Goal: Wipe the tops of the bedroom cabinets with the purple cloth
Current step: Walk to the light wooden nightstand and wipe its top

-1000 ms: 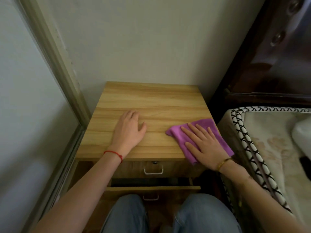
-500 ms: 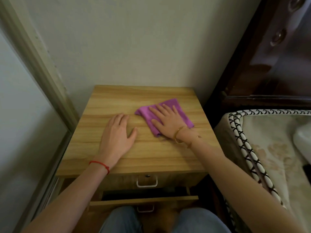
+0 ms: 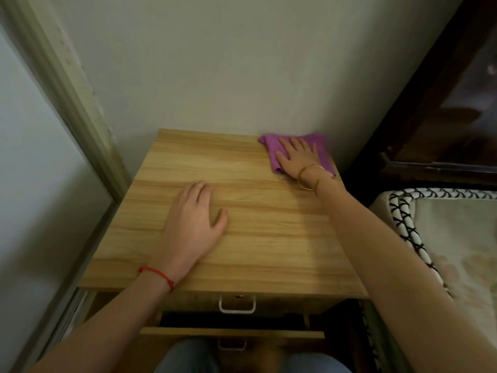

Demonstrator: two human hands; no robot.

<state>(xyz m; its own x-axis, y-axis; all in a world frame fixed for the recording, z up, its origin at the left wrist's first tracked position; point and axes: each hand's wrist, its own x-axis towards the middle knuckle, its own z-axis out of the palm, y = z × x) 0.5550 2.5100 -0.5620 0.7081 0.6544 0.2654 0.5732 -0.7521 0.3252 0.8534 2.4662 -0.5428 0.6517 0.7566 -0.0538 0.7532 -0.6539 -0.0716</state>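
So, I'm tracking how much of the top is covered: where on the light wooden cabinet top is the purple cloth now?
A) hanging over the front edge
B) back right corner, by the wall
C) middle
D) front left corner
B: the purple cloth lies flat under the right hand at the back right corner of the light wooden cabinet top, against the wall.

Home bedroom: light wood-grain bedside cabinet with metal drawer handles (image 3: 236, 219) against plain cream wall (image 3: 228, 63), beside cream mattress with black-stitched edging (image 3: 454, 238) and dark wooden headboard (image 3: 430, 103).
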